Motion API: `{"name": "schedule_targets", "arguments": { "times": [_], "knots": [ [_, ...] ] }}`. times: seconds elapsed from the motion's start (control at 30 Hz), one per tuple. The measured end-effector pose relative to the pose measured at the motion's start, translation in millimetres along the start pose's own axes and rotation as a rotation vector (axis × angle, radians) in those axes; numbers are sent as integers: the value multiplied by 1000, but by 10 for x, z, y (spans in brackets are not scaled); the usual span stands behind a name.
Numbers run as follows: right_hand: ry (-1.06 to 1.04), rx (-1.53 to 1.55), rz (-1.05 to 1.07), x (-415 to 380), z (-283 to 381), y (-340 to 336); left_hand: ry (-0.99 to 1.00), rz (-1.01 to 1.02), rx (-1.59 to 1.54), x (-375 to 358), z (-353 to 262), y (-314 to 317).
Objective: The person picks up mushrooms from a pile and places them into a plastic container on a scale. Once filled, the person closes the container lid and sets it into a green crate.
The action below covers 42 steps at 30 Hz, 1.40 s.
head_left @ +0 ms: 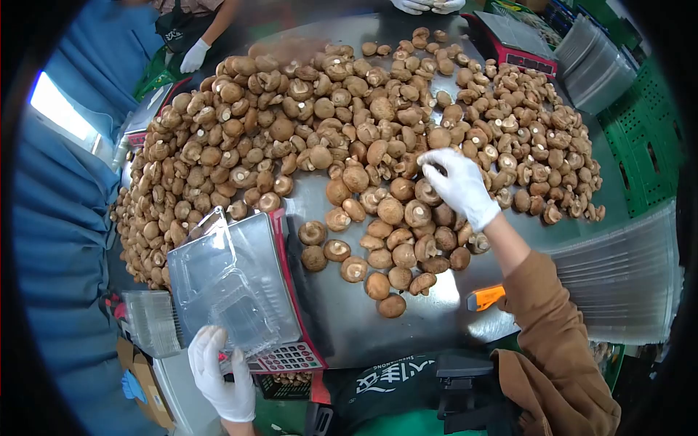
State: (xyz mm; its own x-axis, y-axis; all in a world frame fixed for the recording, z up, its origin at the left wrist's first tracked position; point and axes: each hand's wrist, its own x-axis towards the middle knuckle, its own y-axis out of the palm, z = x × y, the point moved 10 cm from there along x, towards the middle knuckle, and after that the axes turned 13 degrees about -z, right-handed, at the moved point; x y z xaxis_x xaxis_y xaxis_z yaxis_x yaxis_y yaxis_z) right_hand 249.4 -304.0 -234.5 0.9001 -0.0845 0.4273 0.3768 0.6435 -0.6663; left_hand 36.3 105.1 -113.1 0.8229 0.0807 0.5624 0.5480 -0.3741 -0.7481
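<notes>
My left hand, in a white glove, is at the near left corner of a digital scale. Its thumb and fingers are apart, next to a clear plastic tray that lies on the scale's plate. My right hand, also gloved in white, reaches over the middle of the shiitake mushrooms. The fingers curve with a gap to the thumb, and I see nothing held between them. Brown-capped mushrooms lie just under and beside the fingertips.
A large mushroom heap covers the metal table. An orange-handled tool lies near my right forearm. Stacks of clear trays stand at right; more trays are at left. Co-workers' gloved hands and another scale are across the table.
</notes>
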Motion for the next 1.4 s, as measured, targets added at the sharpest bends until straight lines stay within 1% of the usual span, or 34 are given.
{"name": "schedule_targets", "arguments": {
  "times": [0.07, 0.1, 0.17, 0.2, 0.23, 0.3, 0.37, 0.43, 0.5, 0.57, 0.63, 0.67, 0.77, 0.8, 0.83, 0.9, 0.93, 1.0, 1.03, 1.1, 1.13, 1.23, 1.27, 1.3, 1.33, 1.37, 1.4],
  "knots": [
    [-77, -171, 4, 156, -20, 150, -67, -49, -85, 206, -230, 168],
    [-73, -166, 8, 159, -71, 225, -97, -72, -130, 296, -357, 287],
    [-65, -159, 17, 135, -194, 372, -248, -30, -372, 383, -575, 786],
    [-66, -175, 31, 97, -171, 361, -206, 34, -420, 454, -794, 1066],
    [-101, -140, 2, 68, -161, 333, -166, 96, -469, 519, -993, 1357],
    [-163, -75, -54, -12, -172, 256, 40, 83, -428, 588, -1272, 1898],
    [-88, 23, -27, -19, -227, 204, 38, 49, -324, 672, -1329, 2416],
    [5, 85, -10, -17, -306, 170, 71, 73, -10, 793, -1293, 2941],
    [65, 98, -32, -2, -403, 154, -2, 201, 229, 917, -1189, 3377],
    [129, 104, -21, 22, -489, 151, -40, 339, 243, 979, -1098, 3680],
    [160, 165, -55, 47, -569, 88, -81, 391, 231, 994, -1004, 3748],
    [177, 199, -70, 36, -588, 67, -62, 307, 194, 982, -1023, 3664],
    [257, 242, -94, 27, -541, -50, 1, 30, -68, 985, -1062, 3312],
    [268, 257, -110, -7, -510, -77, -31, -138, -280, 1008, -1065, 3113],
    [272, 269, -128, -19, -475, -107, -228, -87, -572, 968, -988, 3120],
    [270, 293, -162, -25, -372, -164, -376, -53, -928, 902, -994, 3130],
    [328, 383, -143, -47, -307, -132, -487, 44, -1030, 867, -1096, 3137],
    [192, 396, -174, -98, 82, -244, -704, 254, -1230, 748, -1391, 3072],
    [112, 427, -175, -174, 275, -268, -838, 408, -1373, 638, -1523, 3116],
    [-53, 469, -190, -353, 628, -236, -810, 567, -1254, 424, -1548, 3203],
    [90, 603, -75, -452, 608, -158, -834, 582, -1272, 354, -1514, 3190],
    [332, 710, 136, -530, 432, -47, -1019, 488, -1357, 284, -1280, 3179],
    [339, 719, 64, -487, 322, -122, -958, 383, -1262, 404, -1119, 3179],
    [300, 692, -78, -439, 180, -203, -916, 313, -1134, 555, -1023, 3149],
    [294, 566, -124, -387, 36, -254, -437, 157, -891, 957, -1136, 2968],
    [288, 439, -171, -316, -85, -301, 27, 8, -621, 1207, -1425, 2827],
    [223, 339, -237, -231, -114, -338, 107, 38, -504, 1345, -1594, 2931]
  ]
}}
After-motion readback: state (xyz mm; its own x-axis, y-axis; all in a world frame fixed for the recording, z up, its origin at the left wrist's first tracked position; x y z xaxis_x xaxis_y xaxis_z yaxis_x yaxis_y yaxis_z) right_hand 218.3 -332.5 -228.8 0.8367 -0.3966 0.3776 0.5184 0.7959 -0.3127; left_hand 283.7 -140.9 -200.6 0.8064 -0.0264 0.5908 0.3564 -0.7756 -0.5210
